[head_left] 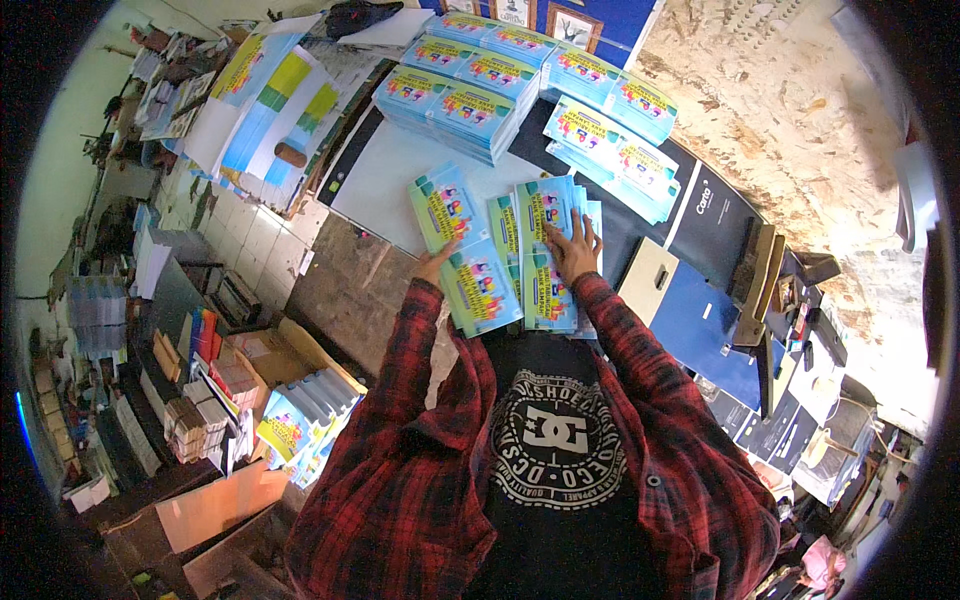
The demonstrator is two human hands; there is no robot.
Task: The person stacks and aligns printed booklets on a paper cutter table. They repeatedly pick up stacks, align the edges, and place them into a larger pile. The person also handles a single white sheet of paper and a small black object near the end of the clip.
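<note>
A long printed booklet sheet (478, 282) in blue, yellow and green, with the same cover design twice, tilts to the left in front of me. My left hand (436, 264) pinches its left edge near the middle. To the right lies a small pile of similar printed booklets (541, 285), fanned unevenly, its near end close to my shirt. My right hand (574, 247) rests on that pile's right side, fingers stretched and spread over the top. The underside of the left sheet is hidden.
Tall stacks of the same booklets (455, 105) stand at the table's far side, with a lower stack (615, 155) to their right. Wooden blocks (758, 285) sit at the right edge. Left of the table are printed sheets (265, 115) and a cardboard box (300, 350) with booklets.
</note>
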